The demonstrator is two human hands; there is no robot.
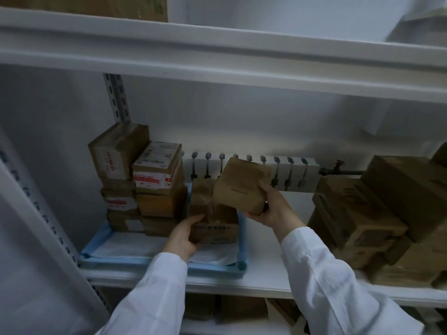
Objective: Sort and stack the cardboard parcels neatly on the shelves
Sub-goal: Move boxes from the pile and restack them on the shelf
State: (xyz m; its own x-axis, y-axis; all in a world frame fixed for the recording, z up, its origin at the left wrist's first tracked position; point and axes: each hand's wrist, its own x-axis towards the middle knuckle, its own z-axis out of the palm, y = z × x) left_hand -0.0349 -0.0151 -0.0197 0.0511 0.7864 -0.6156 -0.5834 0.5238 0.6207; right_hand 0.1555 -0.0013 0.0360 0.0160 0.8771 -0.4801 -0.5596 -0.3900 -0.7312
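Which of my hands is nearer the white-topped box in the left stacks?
Left. The left hand grips a low parcel just below and right of the white-topped box; the right hand holds a tilted parcel farther right.

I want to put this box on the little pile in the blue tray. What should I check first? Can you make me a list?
1. Right hand has a firm hold on the held parcel: ok, fingers wrap under it.
2. Left hand steadies the bottom box: ok.
3. Held parcel is level: not ok, it is tilted.
4. Top of the short stack is free to land on: cannot tell, the held parcel hides part of it.
5. Tall stacks beside it stand straight: not ok, the upper boxes sit askew.
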